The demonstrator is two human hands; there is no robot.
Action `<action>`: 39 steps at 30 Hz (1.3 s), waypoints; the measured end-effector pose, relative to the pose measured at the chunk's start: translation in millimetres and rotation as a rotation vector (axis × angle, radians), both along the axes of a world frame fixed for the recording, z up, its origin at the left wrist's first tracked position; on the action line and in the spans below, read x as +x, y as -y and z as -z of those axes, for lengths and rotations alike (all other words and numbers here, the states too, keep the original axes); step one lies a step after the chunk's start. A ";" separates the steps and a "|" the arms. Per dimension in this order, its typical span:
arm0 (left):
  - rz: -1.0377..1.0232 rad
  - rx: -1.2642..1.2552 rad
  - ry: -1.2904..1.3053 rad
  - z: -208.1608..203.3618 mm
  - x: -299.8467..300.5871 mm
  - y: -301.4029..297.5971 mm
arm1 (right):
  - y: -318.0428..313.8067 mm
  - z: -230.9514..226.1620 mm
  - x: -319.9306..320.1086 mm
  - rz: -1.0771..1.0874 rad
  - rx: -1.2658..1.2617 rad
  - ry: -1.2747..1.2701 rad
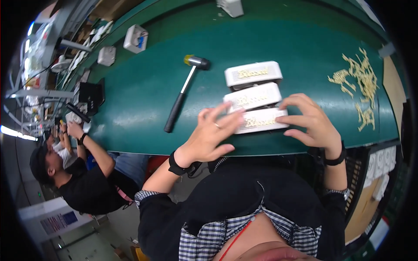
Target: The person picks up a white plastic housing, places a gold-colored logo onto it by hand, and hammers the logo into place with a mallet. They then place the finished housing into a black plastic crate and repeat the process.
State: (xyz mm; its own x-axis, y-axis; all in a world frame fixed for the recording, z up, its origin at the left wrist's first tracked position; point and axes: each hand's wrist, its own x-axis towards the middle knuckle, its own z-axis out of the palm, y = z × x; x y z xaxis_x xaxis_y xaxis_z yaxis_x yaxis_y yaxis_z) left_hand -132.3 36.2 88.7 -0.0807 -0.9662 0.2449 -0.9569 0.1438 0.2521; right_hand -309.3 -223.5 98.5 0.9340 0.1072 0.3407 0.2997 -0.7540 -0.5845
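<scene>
Three white, oblong housings with perforated tops lie in a stack of rows before me: a far one (273, 69), a middle one (271, 91) and a near one (261, 116). Cream-coloured raised lettering sits on top of each. My left hand (213, 132), slightly blurred, has its fingers spread over the left ends of the middle and near housings; whether they touch is unclear. At the right end of the near housing is my right hand (307, 122), its fingers apart and the fingertips at the edge. Neither hand is closed round anything.
A mallet (177, 108) with a black grip lies left of the housings. Cream lettering pieces (365, 82) are heaped at the right of the green table (139, 100). White housings (136, 39) stand at the far side. A co-worker (87, 182) sits at the left.
</scene>
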 end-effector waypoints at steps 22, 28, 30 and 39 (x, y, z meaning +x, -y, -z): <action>-0.550 -0.041 -1.140 -40.9 8.2 4.1 | 44.8 64.5 76.7 0.302 0.563 -0.008; -0.572 0.130 -0.735 -41.4 14.1 17.3 | 35.3 62.1 71.6 0.358 0.467 -0.015; -0.585 0.048 -0.914 -46.2 9.0 14.6 | 38.0 63.0 73.4 0.362 0.470 -0.003; -0.706 -0.088 -1.109 -44.3 12.8 12.0 | 35.6 65.1 76.2 0.352 0.397 0.039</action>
State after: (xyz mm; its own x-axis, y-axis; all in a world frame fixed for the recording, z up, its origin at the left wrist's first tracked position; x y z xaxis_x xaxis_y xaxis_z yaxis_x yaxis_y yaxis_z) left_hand -119.4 24.3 133.0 0.7145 -0.6948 -0.0822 -0.1249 -0.2423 0.9621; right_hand -233.2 -259.1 33.4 0.8761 -0.3546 0.3268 0.0961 -0.5357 -0.8389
